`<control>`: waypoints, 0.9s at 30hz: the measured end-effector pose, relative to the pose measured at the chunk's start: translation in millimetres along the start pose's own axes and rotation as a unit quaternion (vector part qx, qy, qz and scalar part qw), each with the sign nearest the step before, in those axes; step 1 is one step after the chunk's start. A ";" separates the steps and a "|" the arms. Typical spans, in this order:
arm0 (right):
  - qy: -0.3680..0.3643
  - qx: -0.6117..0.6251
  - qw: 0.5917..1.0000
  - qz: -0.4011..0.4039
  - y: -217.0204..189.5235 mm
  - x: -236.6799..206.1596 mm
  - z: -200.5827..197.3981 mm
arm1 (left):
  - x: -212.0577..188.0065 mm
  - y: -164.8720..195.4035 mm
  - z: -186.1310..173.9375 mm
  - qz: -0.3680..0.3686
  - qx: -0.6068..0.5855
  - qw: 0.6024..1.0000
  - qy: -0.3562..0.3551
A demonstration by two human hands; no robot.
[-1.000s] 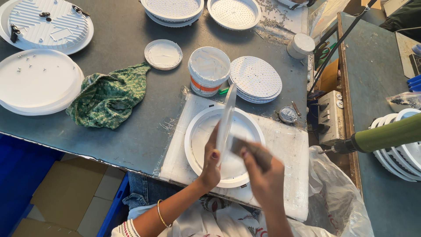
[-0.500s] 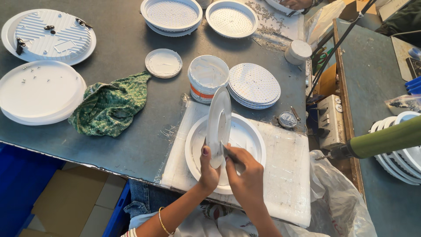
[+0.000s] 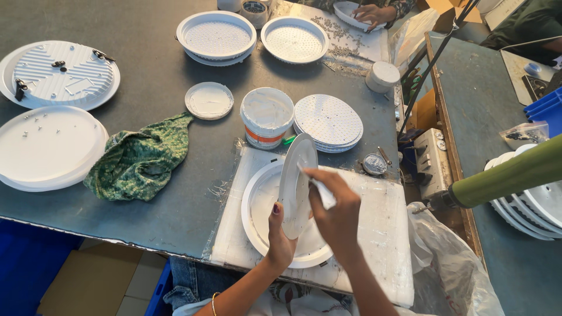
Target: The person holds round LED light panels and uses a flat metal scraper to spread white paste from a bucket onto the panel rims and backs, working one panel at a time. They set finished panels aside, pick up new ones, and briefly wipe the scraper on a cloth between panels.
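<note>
My left hand (image 3: 280,239) grips the lower edge of a thin white round disc (image 3: 296,181) and holds it upright on edge. It stands over a white round lamp housing (image 3: 257,205) that lies on a plastic-wrapped white board (image 3: 380,234). My right hand (image 3: 335,209) pinches a small white spatula-like tool (image 3: 319,188) and presses its tip against the disc's face. Just beyond the board stands an open white tub of white paste (image 3: 267,116) with an orange band.
A stack of perforated white discs (image 3: 328,122) lies right of the tub, a loose lid (image 3: 209,100) left of it, and a green cloth (image 3: 140,158) further left. White housings (image 3: 47,146) sit at the table's left and far side. Another person's hand (image 3: 372,13) works at the top.
My right hand has moved up from the disc's lower part toward its upper face with the tool. The disc stays upright in my left hand.
</note>
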State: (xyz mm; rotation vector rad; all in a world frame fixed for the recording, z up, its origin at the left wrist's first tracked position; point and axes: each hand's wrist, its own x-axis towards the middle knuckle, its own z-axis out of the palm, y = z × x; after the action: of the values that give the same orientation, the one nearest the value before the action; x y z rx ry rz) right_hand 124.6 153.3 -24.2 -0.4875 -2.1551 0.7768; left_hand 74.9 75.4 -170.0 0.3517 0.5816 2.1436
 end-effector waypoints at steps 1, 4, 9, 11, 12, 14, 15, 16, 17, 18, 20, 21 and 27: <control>0.004 -0.009 1.000 -0.005 -2.5 -9.3 2.6 | 0.5 1.0 0.8 0.000 -0.011 1.000 0.023; 0.007 -0.035 0.999 -0.015 -12.7 -40.1 8.4 | 0.6 3.9 4.9 -0.013 -0.029 0.997 0.072; -0.044 -0.020 0.999 -0.024 -22.8 -66.7 0.7 | -4.1 14.1 9.2 -0.040 -0.015 0.996 0.074; -0.048 0.009 0.999 -0.006 -12.1 -52.5 -8.6 | -4.9 16.3 10.6 -0.020 -0.015 0.997 0.068; -0.051 0.024 0.998 0.004 -5.2 -42.5 -11.9 | -6.4 16.8 11.1 -0.010 -0.015 0.998 0.067; 0.002 -0.001 1.000 0.007 9.8 -18.6 -9.4 | -7.7 16.8 11.5 -0.006 -0.017 0.999 0.048; 0.011 -0.003 1.000 0.007 15.2 -10.3 -4.8 | -8.1 16.4 11.2 -0.003 -0.019 0.999 0.037; 0.021 -0.004 1.000 0.007 19.3 -3.4 0.6 | -8.6 16.3 10.7 -0.009 -0.024 0.999 0.043; 0.031 -0.005 1.000 0.006 21.3 -0.8 4.3 | -9.1 16.1 9.6 -0.014 -0.029 0.998 0.049; 0.030 -0.007 0.999 0.016 20.5 -3.1 7.9 | -8.8 16.0 8.4 -0.018 -0.034 0.998 0.055; 0.026 -0.011 0.999 0.038 11.1 -19.3 17.4 | -9.0 16.0 5.9 -0.016 -0.031 0.996 0.078; 0.021 -0.025 0.999 0.028 5.2 -28.8 20.1 | -9.5 15.9 5.0 -0.016 -0.030 0.995 0.090; -0.015 -0.021 0.999 0.030 -26.2 -72.9 12.4 | -10.3 19.3 6.4 -0.032 -0.047 0.995 0.080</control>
State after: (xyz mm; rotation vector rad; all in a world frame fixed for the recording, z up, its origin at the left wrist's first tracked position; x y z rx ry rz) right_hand 158.1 88.4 -52.6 -0.5668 -2.1974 0.7775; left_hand 70.8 58.9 -154.9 0.1085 0.5716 2.1422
